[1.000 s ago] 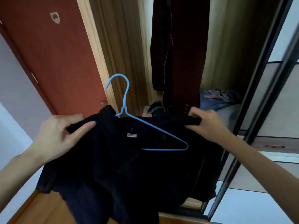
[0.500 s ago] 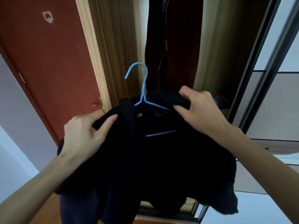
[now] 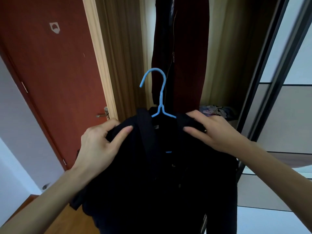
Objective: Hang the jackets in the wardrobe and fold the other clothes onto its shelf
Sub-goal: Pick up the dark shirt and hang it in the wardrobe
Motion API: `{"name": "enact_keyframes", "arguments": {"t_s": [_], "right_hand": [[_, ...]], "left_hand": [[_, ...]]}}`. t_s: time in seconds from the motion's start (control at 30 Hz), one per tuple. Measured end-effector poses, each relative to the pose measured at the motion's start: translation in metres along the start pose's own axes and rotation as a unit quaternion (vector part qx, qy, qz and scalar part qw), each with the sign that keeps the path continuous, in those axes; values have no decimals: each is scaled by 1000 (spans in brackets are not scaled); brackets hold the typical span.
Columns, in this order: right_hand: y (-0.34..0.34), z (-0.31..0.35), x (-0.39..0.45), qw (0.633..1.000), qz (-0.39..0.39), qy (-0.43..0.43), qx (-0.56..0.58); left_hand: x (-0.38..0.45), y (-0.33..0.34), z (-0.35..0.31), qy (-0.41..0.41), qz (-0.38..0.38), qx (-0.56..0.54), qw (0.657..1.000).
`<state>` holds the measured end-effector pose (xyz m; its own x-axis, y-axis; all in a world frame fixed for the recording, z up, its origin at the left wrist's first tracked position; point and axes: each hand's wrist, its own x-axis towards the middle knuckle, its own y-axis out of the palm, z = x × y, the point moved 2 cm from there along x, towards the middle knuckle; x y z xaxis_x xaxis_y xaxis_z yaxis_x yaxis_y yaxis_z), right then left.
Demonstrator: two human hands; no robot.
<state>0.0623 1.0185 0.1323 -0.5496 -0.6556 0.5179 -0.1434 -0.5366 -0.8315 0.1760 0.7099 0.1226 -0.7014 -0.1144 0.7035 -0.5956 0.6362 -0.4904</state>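
A black jacket (image 3: 165, 179) hangs upright in front of me on a blue hanger (image 3: 160, 97), whose hook sticks up above the collar. My left hand (image 3: 99, 146) pinches the jacket's left shoulder between thumb and fingers. My right hand (image 3: 211, 132) grips the right shoulder, fingers curled over the fabric. Most of the hanger's frame is hidden inside the jacket. Behind it, a dark red zip jacket (image 3: 180, 53) hangs inside the open wardrobe (image 3: 125, 56).
A pile of patterned clothes (image 3: 217, 111) lies on the wardrobe shelf at right. The dark-framed sliding door (image 3: 273, 85) stands at the right. A red room door (image 3: 50, 73) with a metal handle (image 3: 103, 114) is at the left. Wooden floor shows below.
The jacket has been pulled over both arms of the hanger and lifted upright. Both hands moved in onto its shoulders; the hanger's bottom bar is now almost covered.
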Motion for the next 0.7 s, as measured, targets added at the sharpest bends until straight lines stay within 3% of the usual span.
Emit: {"name": "enact_keyframes", "arguments": {"t_s": [0.07,0.13,0.2,0.27,0.33,0.47,0.63,0.7], "right_hand": [[-3,7,1,997,-33,-23,69],[-12,8,-1,990,-91,-25,109],[-24,5,-6,982,-142,-13,127],[-34,1,-13,974,-167,12,152],[-39,1,-18,972,-167,25,164],[-38,10,-17,972,-153,29,178],[-36,19,-18,973,-124,36,192],[-37,15,-22,979,-106,27,169]], "left_hand": [[6,-1,0,53,44,19,997],[12,-6,2,163,67,87,980],[20,-19,15,262,37,203,943],[25,-33,29,293,8,282,914],[26,-40,36,277,21,284,918],[32,-28,-1,176,65,121,975],[55,4,-37,135,257,7,957],[54,9,-36,154,254,19,955]]}}
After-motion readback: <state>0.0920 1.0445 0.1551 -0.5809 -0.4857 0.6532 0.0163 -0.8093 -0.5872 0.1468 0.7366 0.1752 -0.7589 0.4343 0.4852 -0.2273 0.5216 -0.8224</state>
